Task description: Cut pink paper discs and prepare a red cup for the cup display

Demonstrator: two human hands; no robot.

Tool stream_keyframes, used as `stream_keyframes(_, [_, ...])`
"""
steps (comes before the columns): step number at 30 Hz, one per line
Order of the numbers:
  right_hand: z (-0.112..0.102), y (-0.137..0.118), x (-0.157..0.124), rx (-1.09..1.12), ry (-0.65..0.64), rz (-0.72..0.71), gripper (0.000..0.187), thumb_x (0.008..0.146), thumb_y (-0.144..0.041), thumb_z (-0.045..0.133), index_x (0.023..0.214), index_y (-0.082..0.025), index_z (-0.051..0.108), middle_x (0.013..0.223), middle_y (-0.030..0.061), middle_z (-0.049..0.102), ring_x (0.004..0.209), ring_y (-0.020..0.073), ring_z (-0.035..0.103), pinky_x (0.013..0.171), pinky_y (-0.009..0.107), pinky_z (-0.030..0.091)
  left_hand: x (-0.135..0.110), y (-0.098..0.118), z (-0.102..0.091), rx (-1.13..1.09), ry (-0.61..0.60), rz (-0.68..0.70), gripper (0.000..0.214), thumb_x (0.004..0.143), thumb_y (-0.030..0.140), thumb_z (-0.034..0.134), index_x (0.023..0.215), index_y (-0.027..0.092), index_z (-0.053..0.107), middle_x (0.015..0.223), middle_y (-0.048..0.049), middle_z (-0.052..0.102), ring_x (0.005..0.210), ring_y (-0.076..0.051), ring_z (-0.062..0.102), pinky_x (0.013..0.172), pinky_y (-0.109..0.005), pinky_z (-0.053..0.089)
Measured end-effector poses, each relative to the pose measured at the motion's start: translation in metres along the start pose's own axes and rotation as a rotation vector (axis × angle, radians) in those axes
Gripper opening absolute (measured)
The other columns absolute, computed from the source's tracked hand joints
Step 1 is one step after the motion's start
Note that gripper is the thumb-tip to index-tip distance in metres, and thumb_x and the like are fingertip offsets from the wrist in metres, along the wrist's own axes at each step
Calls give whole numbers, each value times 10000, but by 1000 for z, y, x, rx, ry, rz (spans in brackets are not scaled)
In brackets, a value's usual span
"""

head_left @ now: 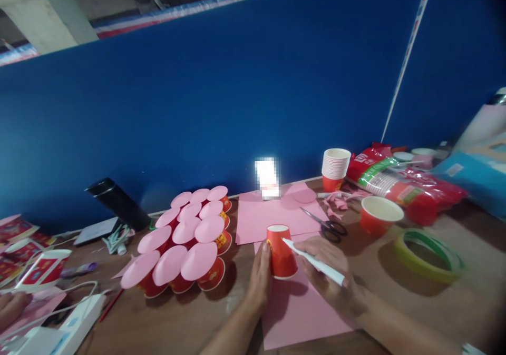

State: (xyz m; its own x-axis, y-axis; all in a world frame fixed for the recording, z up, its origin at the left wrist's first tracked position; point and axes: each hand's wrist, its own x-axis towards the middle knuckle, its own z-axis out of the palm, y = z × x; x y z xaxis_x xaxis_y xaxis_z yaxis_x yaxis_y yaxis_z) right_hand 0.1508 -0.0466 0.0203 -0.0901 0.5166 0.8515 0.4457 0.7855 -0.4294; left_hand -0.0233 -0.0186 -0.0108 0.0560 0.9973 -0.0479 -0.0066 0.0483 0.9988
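A red paper cup (281, 252) stands upside down on a pink paper sheet (300, 313) on the wooden table. My left hand (261, 278) presses against the cup's left side, fingers curled on it. My right hand (330, 276) grips a white pen (314, 261), whose tip touches the cup's right side near its base.
To the left stands a cluster of red cups capped with pink discs (185, 239). Behind lie more pink paper (269, 213), black scissors (330, 227), a cup stack (335, 168), one upright cup (379, 215), a bag of cups (403, 186) and a green tape ring (429, 252). A white power strip (75, 323) sits front left.
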Motion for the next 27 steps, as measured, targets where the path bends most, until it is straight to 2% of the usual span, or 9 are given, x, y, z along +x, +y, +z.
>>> stream_keyframes(5, [-1,0,-1,0,-17,3,244,896,-80,555,1107,-183,623,910,62,709,831,174,672,736,305,540,0,0,1,47,19,-14,661,826,694,498,1156,145,663,1332,-137,625,1321,-332,485,1121,-419,353])
stream_keyframes(8, [-1,1,-1,-5,-21,-4,254,893,-65,554,1109,-179,621,911,67,705,829,179,667,738,311,533,0,6,4,2,-80,50,663,846,699,452,1129,142,674,1246,-137,674,1251,-322,542,1032,-400,439])
stream_keyframes(9, [-1,2,-1,-7,-25,-3,258,890,-61,556,1110,-178,620,911,68,704,828,180,665,739,313,532,-1,8,5,-15,-77,60,669,853,702,431,1119,140,677,1226,-138,683,1223,-319,561,1011,-395,451])
stream_keyframes(13, [0,6,-3,-13,-17,4,257,892,-60,547,1109,-175,619,903,72,697,835,186,656,742,321,527,-4,15,7,-11,-54,60,628,851,679,464,1101,149,687,1213,-129,687,1210,-307,565,1030,-374,429])
stream_keyframes(21, [2,3,-1,7,-3,-35,275,881,-57,555,1117,-176,628,889,68,714,797,181,667,720,317,534,1,3,7,-9,-42,57,654,873,688,420,1045,119,691,1059,-138,722,1001,-288,633,953,-396,459])
stream_keyframes(27, [0,0,3,-16,-13,-10,240,908,-99,538,1101,-202,639,886,66,725,797,192,686,719,330,557,0,7,7,-38,-103,67,651,894,662,401,1148,122,662,1180,-148,694,1101,-300,615,988,-391,452])
